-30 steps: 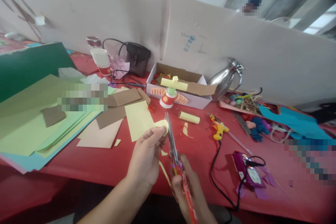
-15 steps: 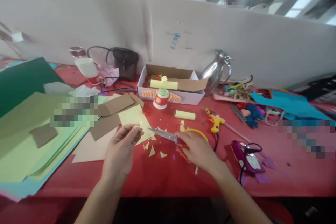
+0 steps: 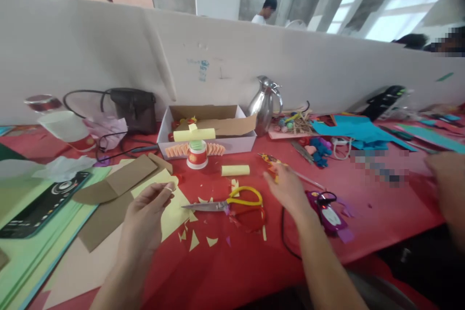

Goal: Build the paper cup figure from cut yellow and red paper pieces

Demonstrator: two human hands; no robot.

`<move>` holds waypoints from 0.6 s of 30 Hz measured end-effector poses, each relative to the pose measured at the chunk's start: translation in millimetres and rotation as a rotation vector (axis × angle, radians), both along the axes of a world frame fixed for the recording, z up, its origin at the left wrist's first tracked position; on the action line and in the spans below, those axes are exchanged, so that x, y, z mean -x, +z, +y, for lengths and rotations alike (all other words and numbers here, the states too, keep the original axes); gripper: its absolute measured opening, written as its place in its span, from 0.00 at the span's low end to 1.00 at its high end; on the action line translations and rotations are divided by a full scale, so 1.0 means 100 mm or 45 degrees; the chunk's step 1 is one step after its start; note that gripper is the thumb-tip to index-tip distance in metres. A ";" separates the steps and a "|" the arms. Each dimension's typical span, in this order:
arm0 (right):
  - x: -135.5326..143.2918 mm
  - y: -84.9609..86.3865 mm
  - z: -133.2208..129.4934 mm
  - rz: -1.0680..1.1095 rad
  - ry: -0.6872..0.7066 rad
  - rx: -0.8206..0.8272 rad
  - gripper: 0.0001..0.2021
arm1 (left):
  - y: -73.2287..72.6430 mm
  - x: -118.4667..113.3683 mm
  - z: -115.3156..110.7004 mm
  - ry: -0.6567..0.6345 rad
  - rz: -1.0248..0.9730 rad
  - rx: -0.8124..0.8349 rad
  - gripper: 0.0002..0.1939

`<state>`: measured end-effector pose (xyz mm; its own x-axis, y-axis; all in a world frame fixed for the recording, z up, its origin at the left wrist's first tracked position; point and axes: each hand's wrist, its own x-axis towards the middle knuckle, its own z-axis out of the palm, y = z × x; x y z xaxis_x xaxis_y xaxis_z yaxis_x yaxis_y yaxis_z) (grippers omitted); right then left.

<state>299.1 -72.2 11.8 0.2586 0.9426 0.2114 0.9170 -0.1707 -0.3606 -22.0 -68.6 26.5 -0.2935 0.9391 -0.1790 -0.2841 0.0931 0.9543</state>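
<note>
Head view: left hand (image 3: 147, 210) pinches a small pale paper piece (image 3: 170, 188) between thumb and fingertips above the yellow sheet (image 3: 176, 213); right hand (image 3: 288, 189) is over the yellow glue gun (image 3: 276, 177) on the red table (image 3: 232, 271), thumb and index a bit apart, can't tell if they've closed on it. Scissors (image 3: 209, 206) lie between the hands, blades pointing left, paper scraps (image 3: 193, 240) around them. Yellow paper roll (image 3: 235, 170) sits beyond the scissors, red-and-white cup (image 3: 197, 156) in front of the open box (image 3: 232, 144).
</note>
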 end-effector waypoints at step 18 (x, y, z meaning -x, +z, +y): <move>-0.13 -0.09 0.01 1.504 -0.365 -0.446 0.16 | 0.04 0.28 0.45 0.112 -0.026 -0.011 0.16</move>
<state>312.2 -71.0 3.0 0.6446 0.7621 -0.0610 -0.0475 -0.0396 -0.9981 -49.9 -23.9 30.2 -0.3714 0.9112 -0.1780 -0.3100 0.0591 0.9489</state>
